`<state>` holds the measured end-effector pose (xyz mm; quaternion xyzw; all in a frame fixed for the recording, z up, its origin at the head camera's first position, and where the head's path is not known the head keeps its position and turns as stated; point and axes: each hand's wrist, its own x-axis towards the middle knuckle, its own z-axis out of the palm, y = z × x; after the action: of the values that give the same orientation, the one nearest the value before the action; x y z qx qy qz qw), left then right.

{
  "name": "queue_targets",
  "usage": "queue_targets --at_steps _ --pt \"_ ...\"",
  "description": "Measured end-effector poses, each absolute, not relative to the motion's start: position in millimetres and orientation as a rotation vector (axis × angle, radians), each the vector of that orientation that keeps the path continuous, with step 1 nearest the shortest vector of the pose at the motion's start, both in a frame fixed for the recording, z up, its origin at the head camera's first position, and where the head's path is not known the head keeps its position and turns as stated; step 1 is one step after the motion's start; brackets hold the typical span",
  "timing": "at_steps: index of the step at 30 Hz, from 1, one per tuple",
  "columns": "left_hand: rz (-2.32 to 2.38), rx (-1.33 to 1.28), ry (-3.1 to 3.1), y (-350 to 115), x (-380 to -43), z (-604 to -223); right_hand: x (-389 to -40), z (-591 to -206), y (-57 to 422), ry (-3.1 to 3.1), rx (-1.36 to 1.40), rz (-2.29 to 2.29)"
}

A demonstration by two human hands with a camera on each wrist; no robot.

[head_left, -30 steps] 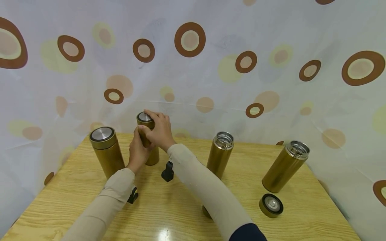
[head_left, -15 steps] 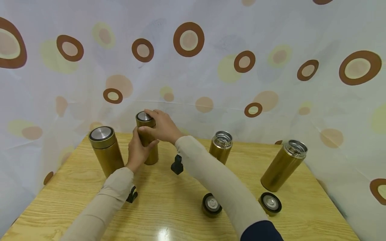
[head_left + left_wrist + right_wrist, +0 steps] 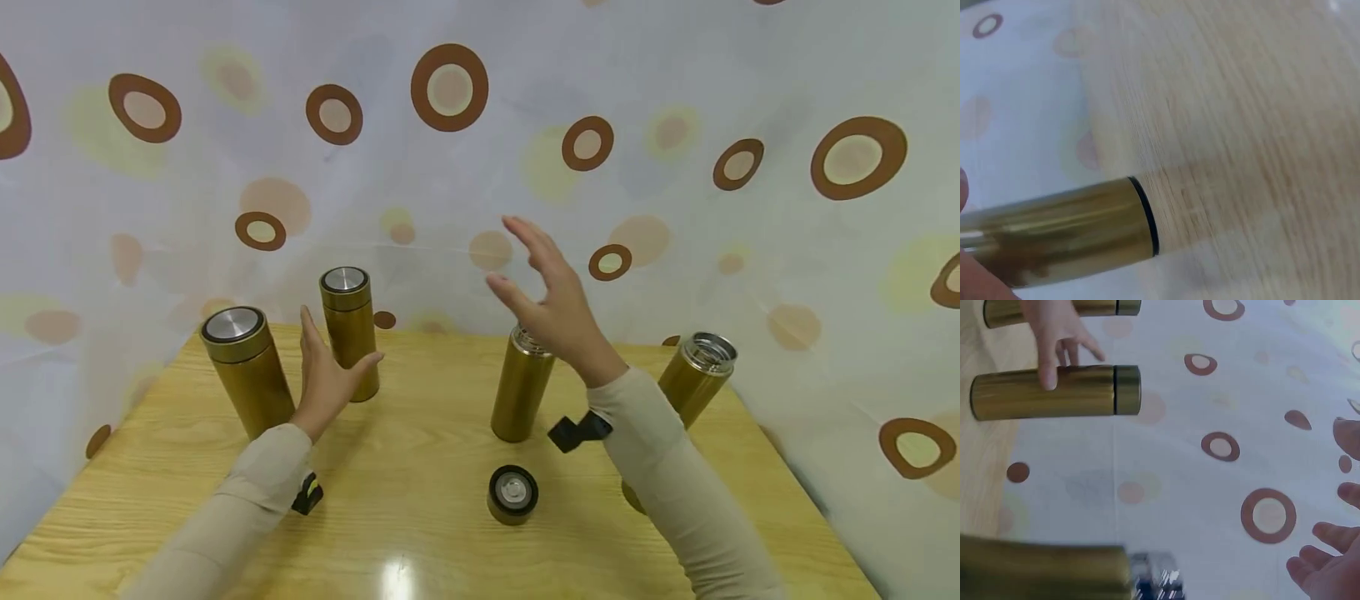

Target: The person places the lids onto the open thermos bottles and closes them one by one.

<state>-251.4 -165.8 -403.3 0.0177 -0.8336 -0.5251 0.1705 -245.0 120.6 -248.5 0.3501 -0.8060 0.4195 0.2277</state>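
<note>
A capped gold thermos (image 3: 350,329) stands upright at the back left of the table. My left hand (image 3: 324,379) is beside it, fingers straight and thumb spread; whether it touches the body I cannot tell. In the left wrist view the gold thermos (image 3: 1072,225) shows its dark base, with fingertips at the edge. My right hand (image 3: 558,308) is raised with nothing in it, thumb and fingers apart, in front of an uncapped thermos (image 3: 519,392) whose steel mouth it partly covers. The right wrist view shows the spread right fingers (image 3: 1335,537) holding nothing.
Another capped thermos (image 3: 251,371) stands at the left. A second uncapped thermos (image 3: 693,375) is at the right, partly behind the right sleeve. One lid (image 3: 513,494) lies underside up; another lid (image 3: 632,497) is mostly hidden by the right sleeve. A patterned curtain (image 3: 450,192) hangs behind the table.
My right hand has left the capped thermos's lid and moved right, into the air. My left hand has loosened, its fingers now straight beside that thermos. The view has shifted slightly.
</note>
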Motion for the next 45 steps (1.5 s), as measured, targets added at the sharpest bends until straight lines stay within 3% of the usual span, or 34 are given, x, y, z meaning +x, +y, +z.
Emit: queue_targets --at_steps 12,21,28,45 --pt "-1.298 -0.270 -2.239 -129.4 -219.7 -387.4 -192.7 -323.2 219.2 -2.209 0.674 1.409" --pt "-1.245 -0.212 -1.967 -101.1 -214.5 -386.7 -170.1 -377.0 241.0 -2.297 0.546 1.490" --pt "-1.233 -0.358 -2.001 -90.2 -217.4 -395.5 -158.2 -392.3 253.0 -2.366 0.481 1.506" --pt "-1.743 -0.763 -2.483 -46.9 -243.5 -383.7 -137.9 -404.6 260.3 -2.628 0.557 1.449"
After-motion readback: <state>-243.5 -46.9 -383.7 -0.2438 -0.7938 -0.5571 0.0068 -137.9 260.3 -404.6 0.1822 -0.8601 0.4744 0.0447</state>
